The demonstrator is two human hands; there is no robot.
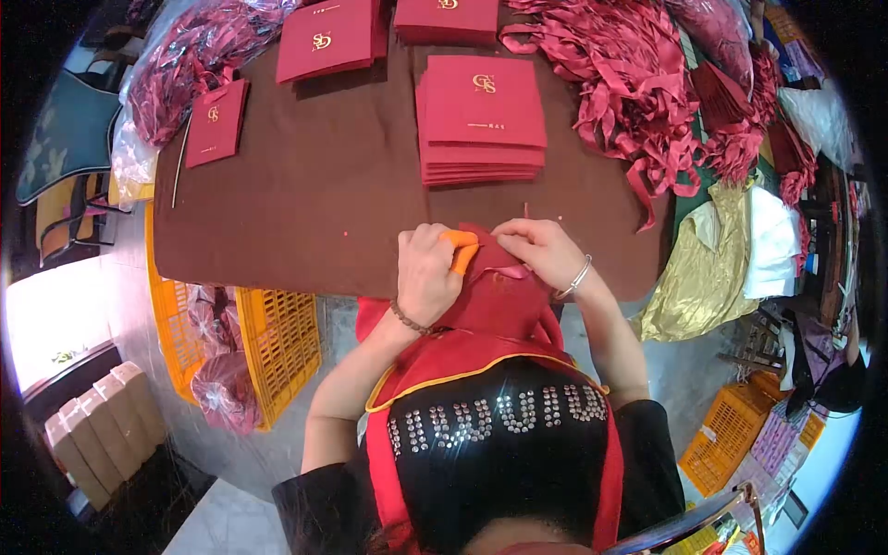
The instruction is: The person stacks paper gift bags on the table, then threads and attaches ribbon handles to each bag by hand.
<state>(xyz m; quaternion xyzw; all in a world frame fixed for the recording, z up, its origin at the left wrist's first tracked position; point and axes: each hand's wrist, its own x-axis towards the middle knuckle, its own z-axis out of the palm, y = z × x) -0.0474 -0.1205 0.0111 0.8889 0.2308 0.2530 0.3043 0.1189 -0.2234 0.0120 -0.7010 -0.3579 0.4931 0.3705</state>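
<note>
At the table's front edge, my left hand (430, 273) has orange covers on its fingertips, which are pressed on the top of a red bag (499, 294) with a gold logo. My right hand (546, 250) pinches the same bag's upper edge, close to a pink ribbon piece (507, 271). The bag lies against the red apron (481, 350) over my lap. Just beyond my hands sits a stack of red bags (483, 111) with gold lettering. A single small red bag (215, 125) rests at the left of the brown table (305, 199).
More bag stacks (324, 42) stand at the table's far side. A heap of red ribbons (629, 83) covers the right part, and plastic-wrapped ribbons (190, 69) lie at left. Orange crates (277, 347) stand below left; golden plastic (698, 268) hangs at right.
</note>
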